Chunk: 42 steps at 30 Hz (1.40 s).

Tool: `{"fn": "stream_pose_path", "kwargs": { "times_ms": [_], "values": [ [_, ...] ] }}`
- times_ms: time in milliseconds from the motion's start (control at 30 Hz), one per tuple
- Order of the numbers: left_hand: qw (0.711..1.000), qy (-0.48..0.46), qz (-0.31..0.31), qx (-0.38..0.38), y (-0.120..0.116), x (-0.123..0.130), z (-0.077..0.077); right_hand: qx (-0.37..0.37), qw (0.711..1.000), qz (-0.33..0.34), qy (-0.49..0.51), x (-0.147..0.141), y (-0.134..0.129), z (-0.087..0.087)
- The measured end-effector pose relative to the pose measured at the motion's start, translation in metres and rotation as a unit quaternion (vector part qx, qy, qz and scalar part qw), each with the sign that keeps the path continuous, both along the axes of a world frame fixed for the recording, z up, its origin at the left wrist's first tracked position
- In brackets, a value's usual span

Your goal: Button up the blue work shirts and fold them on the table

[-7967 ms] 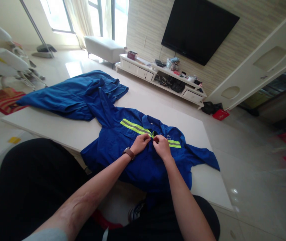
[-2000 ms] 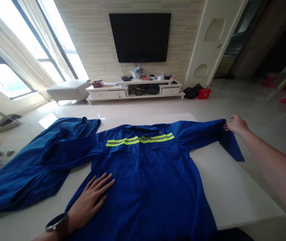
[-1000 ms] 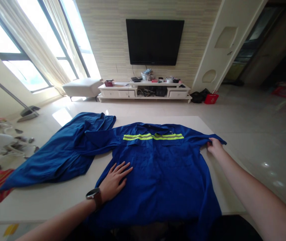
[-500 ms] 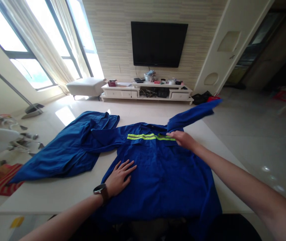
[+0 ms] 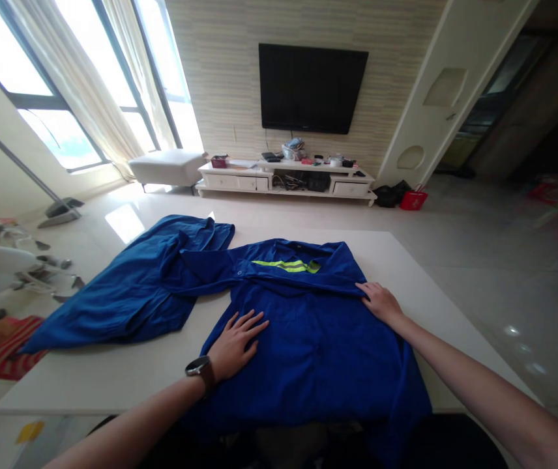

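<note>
A blue work jacket [image 5: 303,345] lies spread on the white table [image 5: 88,384], its collar towards the far edge. One sleeve is folded across the chest, partly covering the yellow-green reflective stripe [image 5: 291,266]. The other sleeve reaches left, onto a second blue garment [image 5: 122,286]. Fingers spread, my left hand [image 5: 234,345] lies flat on the jacket's left side. My right hand [image 5: 381,303] rests at the jacket's right shoulder by the folded sleeve, its fingers apart on the cloth.
Beyond the table stand a low white TV cabinet [image 5: 240,180] and a padded bench [image 5: 164,168]. A red bag [image 5: 412,198] is on the floor behind the table at right. At far left are a red striped cloth [image 5: 5,361] and a dustpan [image 5: 64,210].
The right sleeve, raised out to the right before, now lies across the chest. My right hand has let it go and moved right and slightly down. My left hand has stayed in place.
</note>
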<state>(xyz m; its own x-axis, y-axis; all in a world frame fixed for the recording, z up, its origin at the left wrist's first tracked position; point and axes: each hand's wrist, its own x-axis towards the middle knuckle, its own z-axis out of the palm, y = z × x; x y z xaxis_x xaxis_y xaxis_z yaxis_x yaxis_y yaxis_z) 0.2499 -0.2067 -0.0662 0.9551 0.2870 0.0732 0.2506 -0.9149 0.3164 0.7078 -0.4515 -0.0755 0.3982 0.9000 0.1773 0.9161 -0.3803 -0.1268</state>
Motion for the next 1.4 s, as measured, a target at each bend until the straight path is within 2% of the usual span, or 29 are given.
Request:
{"fn": "stream_pose_path", "kwargs": {
  "times_ms": [133, 167, 300, 367, 467, 600, 733, 833, 933, 1033, 1100, 1167, 1233, 1333, 1400],
  "values": [
    [1.000, 0.006, 0.000, -0.001, 0.000, 0.000, 0.001, -0.011, 0.998, 0.044, -0.045, -0.006, 0.016, 0.017],
    [1.000, 0.008, 0.000, -0.002, -0.001, 0.000, 0.001, -0.004, 0.999, 0.033, -0.043, -0.003, 0.017, 0.022],
    [1.000, 0.004, 0.002, -0.004, -0.001, 0.000, 0.002, 0.039, 0.988, -0.142, -0.040, 0.027, 0.004, 0.042],
    [1.000, -0.004, 0.001, -0.006, -0.001, 0.000, 0.001, 0.023, 0.980, -0.191, -0.045, 0.039, -0.007, 0.044],
    [1.000, -0.008, 0.001, -0.008, 0.000, -0.001, -0.002, -0.011, 0.985, -0.164, -0.062, 0.034, -0.019, 0.035],
    [1.000, -0.019, -0.001, -0.008, 0.001, -0.001, -0.004, 0.035, 0.993, -0.093, -0.065, -0.002, -0.013, 0.024],
    [1.000, -0.024, -0.002, -0.006, 0.002, 0.000, -0.005, 0.066, 0.994, -0.070, -0.043, -0.041, 0.030, 0.041],
    [1.000, -0.016, 0.001, -0.007, 0.001, 0.000, -0.002, 0.040, 0.996, 0.030, -0.077, -0.073, 0.079, 0.058],
    [1.000, -0.009, 0.006, -0.006, -0.001, -0.001, 0.002, 0.005, 0.989, 0.101, -0.110, -0.103, 0.126, 0.063],
    [1.000, -0.009, 0.009, -0.001, -0.003, 0.000, 0.005, -0.001, 0.989, 0.102, -0.106, -0.121, 0.161, 0.062],
    [1.000, -0.006, 0.010, 0.003, -0.002, 0.000, 0.005, 0.003, 0.991, 0.092, -0.100, -0.129, 0.172, 0.066],
    [1.000, -0.004, 0.008, 0.003, -0.002, -0.001, 0.004, 0.013, 0.991, 0.088, -0.096, -0.139, 0.170, 0.076],
    [1.000, -0.004, 0.006, 0.001, 0.000, -0.001, 0.002, 0.024, 0.988, 0.119, -0.096, -0.155, 0.152, 0.088],
    [1.000, -0.008, 0.007, -0.003, 0.001, -0.001, -0.001, 0.040, 0.966, 0.239, -0.085, -0.186, 0.098, 0.102],
    [1.000, -0.012, 0.008, -0.006, 0.002, 0.000, -0.001, 0.017, 0.947, 0.316, -0.056, -0.198, 0.052, 0.103]
  ]
}}
